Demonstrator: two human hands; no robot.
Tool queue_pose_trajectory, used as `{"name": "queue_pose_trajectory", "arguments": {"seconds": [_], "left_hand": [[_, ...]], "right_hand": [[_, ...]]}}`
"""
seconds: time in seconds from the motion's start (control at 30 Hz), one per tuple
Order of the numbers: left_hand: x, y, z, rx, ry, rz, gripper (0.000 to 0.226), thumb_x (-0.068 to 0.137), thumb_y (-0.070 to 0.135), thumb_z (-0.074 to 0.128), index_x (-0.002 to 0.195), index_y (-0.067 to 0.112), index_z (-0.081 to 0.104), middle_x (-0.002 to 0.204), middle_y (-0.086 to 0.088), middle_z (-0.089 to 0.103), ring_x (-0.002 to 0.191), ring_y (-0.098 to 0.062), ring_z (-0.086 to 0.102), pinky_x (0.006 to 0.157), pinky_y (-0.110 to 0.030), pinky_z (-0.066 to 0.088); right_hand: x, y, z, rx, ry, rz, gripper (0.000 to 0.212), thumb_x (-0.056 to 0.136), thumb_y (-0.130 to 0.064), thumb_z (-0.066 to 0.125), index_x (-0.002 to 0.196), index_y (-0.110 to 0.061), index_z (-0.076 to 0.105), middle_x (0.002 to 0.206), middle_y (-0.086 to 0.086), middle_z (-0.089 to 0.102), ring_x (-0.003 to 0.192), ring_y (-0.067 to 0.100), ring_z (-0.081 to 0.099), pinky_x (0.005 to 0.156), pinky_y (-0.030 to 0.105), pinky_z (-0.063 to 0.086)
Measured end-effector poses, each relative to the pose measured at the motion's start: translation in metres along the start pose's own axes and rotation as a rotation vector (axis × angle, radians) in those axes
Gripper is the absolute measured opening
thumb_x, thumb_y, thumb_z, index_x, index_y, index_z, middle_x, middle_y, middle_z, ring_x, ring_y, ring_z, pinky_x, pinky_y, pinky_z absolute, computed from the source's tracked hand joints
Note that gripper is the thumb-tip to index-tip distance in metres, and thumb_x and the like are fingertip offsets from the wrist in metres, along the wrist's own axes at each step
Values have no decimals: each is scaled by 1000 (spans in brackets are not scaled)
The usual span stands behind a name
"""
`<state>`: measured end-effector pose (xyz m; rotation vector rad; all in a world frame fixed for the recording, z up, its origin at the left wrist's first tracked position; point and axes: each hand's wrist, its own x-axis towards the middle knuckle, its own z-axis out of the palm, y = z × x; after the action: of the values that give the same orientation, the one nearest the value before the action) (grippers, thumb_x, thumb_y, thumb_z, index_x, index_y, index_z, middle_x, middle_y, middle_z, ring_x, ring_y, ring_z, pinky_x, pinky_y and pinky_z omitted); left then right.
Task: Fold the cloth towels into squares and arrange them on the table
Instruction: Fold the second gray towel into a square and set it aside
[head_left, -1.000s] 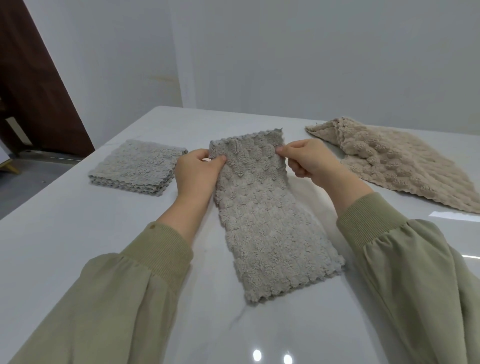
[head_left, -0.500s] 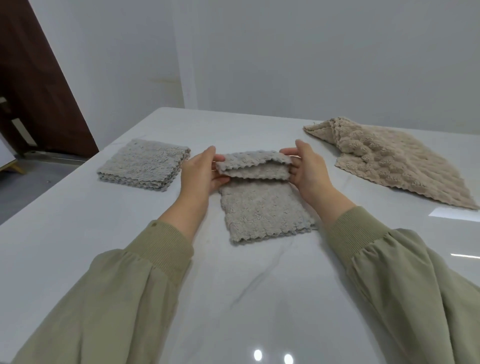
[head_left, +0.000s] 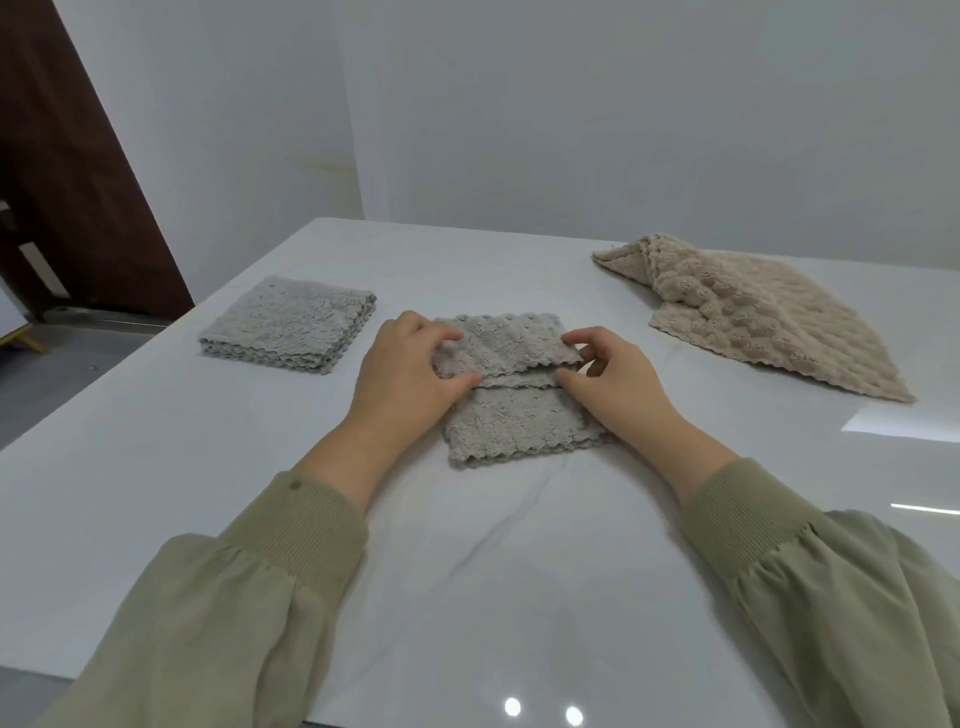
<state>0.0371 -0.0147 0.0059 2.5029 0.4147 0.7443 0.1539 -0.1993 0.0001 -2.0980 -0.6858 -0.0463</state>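
Note:
A grey fluffy towel (head_left: 514, 421) lies in the middle of the white table (head_left: 467, 571), its far end doubled over toward me so that the upper flap covers about half of it. My left hand (head_left: 410, 374) pinches the flap's left edge between thumb and fingers. My right hand (head_left: 613, 374) pinches its right edge the same way. A stack of folded grey towels (head_left: 288, 325) lies to the left. A beige towel (head_left: 753, 317) lies unfolded at the back right, one corner turned over.
The table's left edge runs diagonally past the folded stack, with floor and a dark wooden door (head_left: 78, 197) beyond it. White walls stand behind the table. Bare tabletop stretches between the grey towel and me.
The long grey towel was held up by its far corners, then its far end was brought over toward me. The flap now lies lower and further over the near half.

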Motion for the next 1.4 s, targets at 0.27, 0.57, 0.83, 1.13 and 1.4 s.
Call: {"name": "queue_pose_trajectory", "arguments": {"seconds": [0.27,0.57,0.83,1.13,1.4], "left_hand": [[6,-4,13,148,-51,167,28,79,38,71,103,23,69,105,7,63,101,-13,49,77,-19,30],[5,-1,6,110,-38,53,16,87,33,63,98,25,72,103,9,70,97,-12,59,78,-23,38],[3,-3,0,86,-33,-6,12,85,21,64,92,26,72,93,7,72,91,-14,62,78,-26,44],[4,-17,-9,325,-85,280,6,81,15,68,75,17,70,85,3,64,91,-19,51,72,-28,37],[5,-20,-6,303,-108,276,6,82,17,68,78,19,71,86,4,62,92,-18,52,70,-25,32]], "right_hand": [[5,5,6,-183,63,-116,18,81,-10,65,97,-18,67,83,-5,56,81,13,49,77,24,38],[5,8,1,-329,231,-534,10,72,3,66,73,-7,67,78,7,65,81,29,54,74,34,41],[0,4,2,-418,56,-569,10,72,1,69,73,-9,69,72,4,68,78,29,58,74,31,38],[4,9,1,-514,-25,-615,16,64,3,71,67,-12,68,64,1,65,69,29,58,68,30,37],[-4,1,0,-465,169,-738,11,72,2,63,69,-9,65,68,2,63,72,28,53,71,35,39]]}}
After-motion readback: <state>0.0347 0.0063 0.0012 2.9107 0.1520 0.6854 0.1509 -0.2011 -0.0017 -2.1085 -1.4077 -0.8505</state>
